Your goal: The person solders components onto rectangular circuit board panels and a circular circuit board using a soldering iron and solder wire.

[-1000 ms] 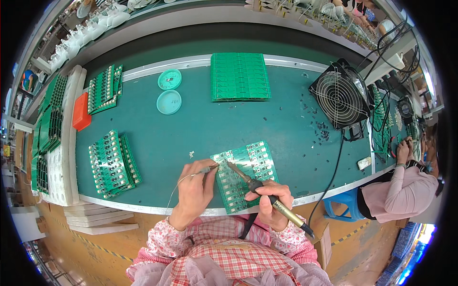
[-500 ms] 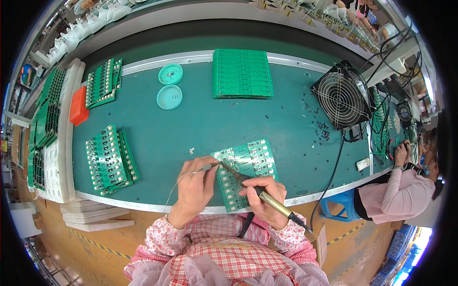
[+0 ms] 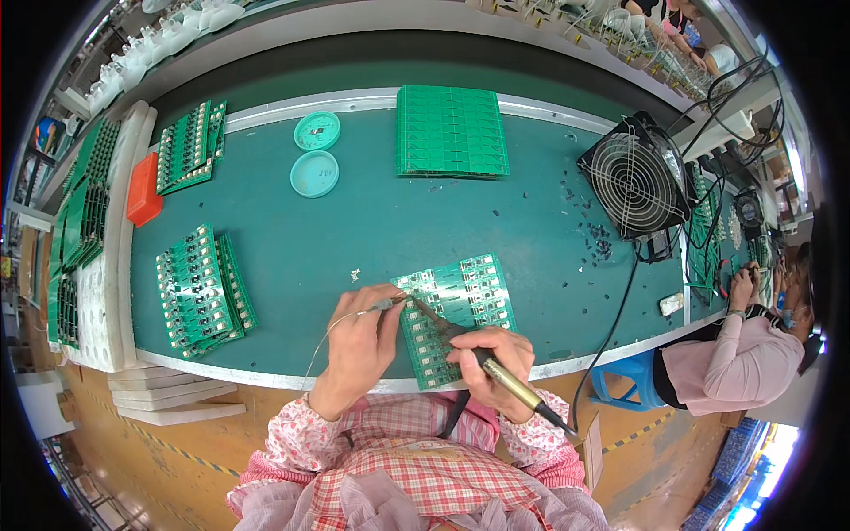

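Note:
A green circuit board [image 3: 479, 296] with rows of small parts lies slightly turned at the table's near edge. My right hand [image 3: 490, 367] is closed round a soldering iron [image 3: 506, 380], its tip slanting onto the board's upper left. My left hand [image 3: 361, 341] pinches a thin solder wire [image 3: 326, 334] near that tip. The wire's grey, sleeve-like end shows between the fingers, and its tail loops down beside the wrist. Whether wire and iron touch is too small to tell.
Stacked boards [image 3: 190, 292] lie left, bare green panels [image 3: 452, 133] at the back. Two round turquoise dishes [image 3: 315, 173] and a red box [image 3: 144, 189] stand back left. A black fan [image 3: 634, 184] stands right, near dark scraps and the iron's cord. Another person [image 3: 730, 358] sits far right.
The view has shifted very slightly. Both hands keep their hold, with the iron and the wire still at the board's upper left.

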